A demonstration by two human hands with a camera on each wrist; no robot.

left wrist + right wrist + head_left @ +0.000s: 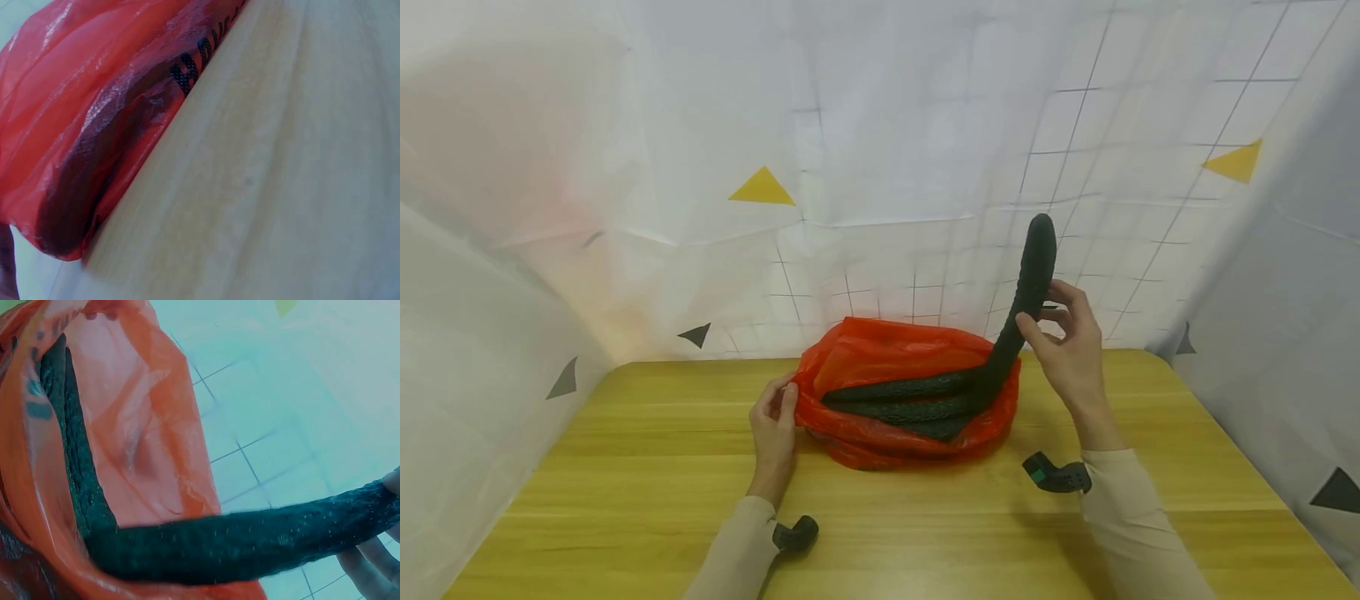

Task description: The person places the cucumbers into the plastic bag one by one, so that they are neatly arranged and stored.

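Observation:
A red plastic bag [887,446] lies with its mouth open on the table, and several dark green cucumbers [898,408] are inside. My left hand [773,433] pinches the bag's left rim between thumb and fingers. Above the bag's right end, my right hand [1071,354] grips a long cucumber [1037,258] near its middle. That cucumber tilts up and right, its lower end inside the bag mouth. The right wrist view shows the held cucumber [206,547] crossing the rim beside other cucumbers [81,456]. Through the thin bag [94,125], a dark cucumber shape shows in the left wrist view.
The wooden table [662,467] extends on both sides and in front of the bag. Behind it hangs a white sheet [887,108] with grid lines and yellow triangles. Dark wrist devices [1060,475] sit on both forearms.

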